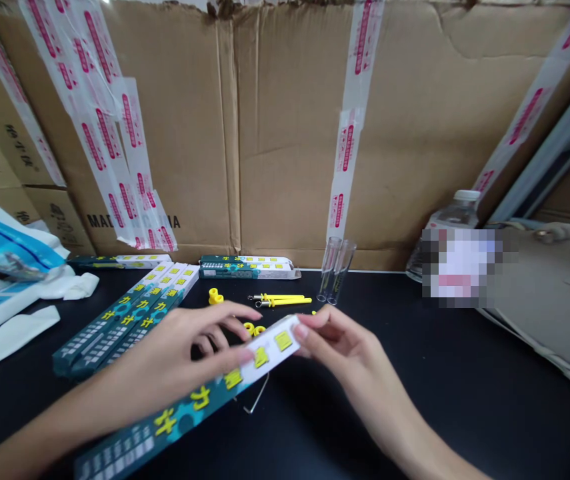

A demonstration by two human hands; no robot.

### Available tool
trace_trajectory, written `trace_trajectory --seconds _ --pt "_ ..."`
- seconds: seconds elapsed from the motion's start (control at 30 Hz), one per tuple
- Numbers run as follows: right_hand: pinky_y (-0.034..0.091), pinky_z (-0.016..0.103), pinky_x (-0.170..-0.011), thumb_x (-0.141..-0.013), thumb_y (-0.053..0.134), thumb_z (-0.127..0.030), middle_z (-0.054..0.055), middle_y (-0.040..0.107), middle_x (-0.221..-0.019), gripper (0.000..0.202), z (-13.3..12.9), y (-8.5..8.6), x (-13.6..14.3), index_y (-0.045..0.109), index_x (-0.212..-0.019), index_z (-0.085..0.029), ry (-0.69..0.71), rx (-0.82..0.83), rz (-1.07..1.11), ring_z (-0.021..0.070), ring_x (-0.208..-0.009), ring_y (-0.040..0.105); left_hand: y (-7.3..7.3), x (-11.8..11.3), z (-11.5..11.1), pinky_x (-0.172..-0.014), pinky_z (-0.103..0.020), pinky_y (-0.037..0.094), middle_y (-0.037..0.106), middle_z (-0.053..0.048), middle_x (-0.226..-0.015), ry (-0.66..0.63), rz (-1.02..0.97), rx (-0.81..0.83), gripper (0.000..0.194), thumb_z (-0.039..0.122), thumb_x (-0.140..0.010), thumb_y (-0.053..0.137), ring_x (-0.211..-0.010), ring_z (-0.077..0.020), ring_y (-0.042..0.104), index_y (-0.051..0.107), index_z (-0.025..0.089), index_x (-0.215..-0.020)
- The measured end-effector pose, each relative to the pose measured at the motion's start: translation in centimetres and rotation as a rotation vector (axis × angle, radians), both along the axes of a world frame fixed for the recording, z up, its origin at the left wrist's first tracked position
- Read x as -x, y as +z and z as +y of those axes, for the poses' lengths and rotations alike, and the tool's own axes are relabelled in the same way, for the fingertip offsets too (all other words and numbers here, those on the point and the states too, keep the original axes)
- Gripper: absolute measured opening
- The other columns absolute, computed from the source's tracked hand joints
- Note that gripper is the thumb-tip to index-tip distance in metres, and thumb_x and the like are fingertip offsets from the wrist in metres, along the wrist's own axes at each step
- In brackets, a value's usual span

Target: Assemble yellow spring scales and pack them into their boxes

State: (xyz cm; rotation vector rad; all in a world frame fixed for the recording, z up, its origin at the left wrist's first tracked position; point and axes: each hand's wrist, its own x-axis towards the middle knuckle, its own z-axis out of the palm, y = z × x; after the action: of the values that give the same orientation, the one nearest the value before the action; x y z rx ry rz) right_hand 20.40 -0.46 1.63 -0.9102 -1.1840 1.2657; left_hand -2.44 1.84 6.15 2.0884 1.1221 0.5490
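A long, slim cardboard box, dark green with a white end and yellow characters, slants up from the lower left. My left hand holds it near the upper part, thumb on the printed face, other fingers curled behind. At the white end my right hand pinches the corner between thumb and fingers. Just behind the box lie small yellow rings, partly hidden. A bent metal wire lies beneath it on the black table. Yellow rods with metal springs and hooks rest farther back.
Similar boxes lie side by side at left, with more boxes along the cardboard wall. Two clear tubes stand upright behind my right hand. A plastic bottle and a grey bag are right; plastic packaging lies left.
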Motion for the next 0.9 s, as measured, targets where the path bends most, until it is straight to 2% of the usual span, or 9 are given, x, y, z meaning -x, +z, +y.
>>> trace_trajectory --seconds 0.07,0.17,0.27,0.37,0.5,0.6,0.7,0.8,0.9 --pt "0.059 0.032 -0.084 -0.081 0.075 -0.045 0.004 0.074 -0.091 0.028 0.6 0.1 -1.0 0.065 -0.081 -0.018 -0.048 0.005 0.006 0.0191 -0.087 0.07 0.5 0.8 1.3 -0.066 -0.026 0.054 0.074 -0.007 -0.104 0.014 -0.154 0.157 0.048 0.057 -0.095 0.046 -0.078 -0.0171 0.067 0.062 0.024 -0.127" --pt "0.06 0.036 -0.087 -0.077 0.079 -0.047 0.006 0.075 -0.092 0.032 1.4 0.1 -2.1 0.067 -0.083 -0.018 -0.157 0.052 0.028 0.0202 -0.085 0.071 0.9 2.0 2.8 -0.071 -0.03 0.056 0.077 -0.01 -0.099 0.072 -0.361 0.375 0.06 0.066 -0.094 0.039 -0.083 -0.0211 0.071 0.071 0.019 -0.113" --pt "0.06 0.038 -0.089 -0.071 0.083 -0.047 0.006 0.074 -0.09 0.035 1.9 0.1 -2.5 0.069 -0.082 -0.017 -0.227 0.102 0.075 0.0216 -0.086 0.071 1.1 2.4 3.4 -0.081 -0.038 0.057 0.076 -0.01 -0.107 0.068 -0.498 0.464 0.069 0.069 -0.095 0.027 -0.099 -0.0267 0.07 0.074 0.02 -0.11" --pt "0.061 0.037 -0.091 -0.068 0.086 -0.045 0.005 0.073 -0.086 0.033 1.9 0.0 -2.4 0.071 -0.078 -0.017 -0.223 0.137 0.11 0.0225 -0.088 0.071 1.1 2.0 3.0 -0.062 -0.034 0.059 0.075 -0.011 -0.108 0.106 -0.544 0.451 0.075 0.071 -0.093 0.023 -0.093 -0.0275 0.07 0.075 0.018 -0.105" --pt "0.059 0.041 -0.095 -0.067 0.086 -0.047 0.006 0.074 -0.087 0.035 1.7 -0.4 -2.0 0.073 -0.08 -0.016 -0.185 0.155 0.097 0.0245 -0.09 0.071 0.1 1.4 2.0 -0.04 -0.024 0.05 0.073 -0.013 -0.084 0.223 -0.65 0.346 0.078 0.071 -0.09 0.023 -0.065 -0.021 0.064 0.074 0.011 -0.086" --pt "0.058 0.043 -0.097 -0.069 0.085 -0.047 0.008 0.075 -0.094 0.037 1.5 -0.6 -1.9 0.074 -0.085 -0.015 -0.164 0.14 0.079 0.0256 -0.093 0.072 -0.8 1.3 1.6 -0.036 -0.022 0.045 0.071 -0.01 -0.071 0.255 -0.697 0.304 0.074 0.067 -0.09 0.026 -0.054 -0.0173 0.058 0.074 0.011 -0.081" --pt "0.057 0.043 -0.099 -0.072 0.083 -0.047 0.009 0.076 -0.1 0.038 1.4 -0.7 -1.9 0.075 -0.089 -0.015 -0.157 0.132 0.06 0.027 -0.097 0.072 -1.2 1.4 1.4 -0.037 -0.021 0.046 0.07 -0.01 -0.072 0.227 -0.732 0.246 0.068 0.063 -0.09 0.03 -0.056 -0.0172 0.059 0.073 0.011 -0.078" --pt "0.055 0.042 -0.102 -0.074 0.082 -0.046 0.01 0.076 -0.105 0.041 1.3 -0.7 -1.7 0.075 -0.098 -0.014 -0.159 0.116 0.056 0.0285 -0.104 0.071 -1.1 1.6 1.3 -0.041 -0.022 0.049 0.07 -0.01 -0.084 0.158 -0.711 0.219 0.052 0.054 -0.089 0.042 -0.063 -0.0179 0.062 0.072 0.012 -0.086" --pt "0.055 0.042 -0.102 -0.072 0.084 -0.043 0.01 0.076 -0.109 0.046 1.2 -0.5 -1.7 0.074 -0.108 -0.016 -0.189 0.098 0.07 0.0295 -0.108 0.069 -0.9 1.4 1.0 -0.041 -0.021 0.05 0.066 -0.011 -0.102 0.06 -0.633 0.291 0.041 0.045 -0.087 0.055 -0.068 -0.0207 0.07 0.065 0.016 -0.114"
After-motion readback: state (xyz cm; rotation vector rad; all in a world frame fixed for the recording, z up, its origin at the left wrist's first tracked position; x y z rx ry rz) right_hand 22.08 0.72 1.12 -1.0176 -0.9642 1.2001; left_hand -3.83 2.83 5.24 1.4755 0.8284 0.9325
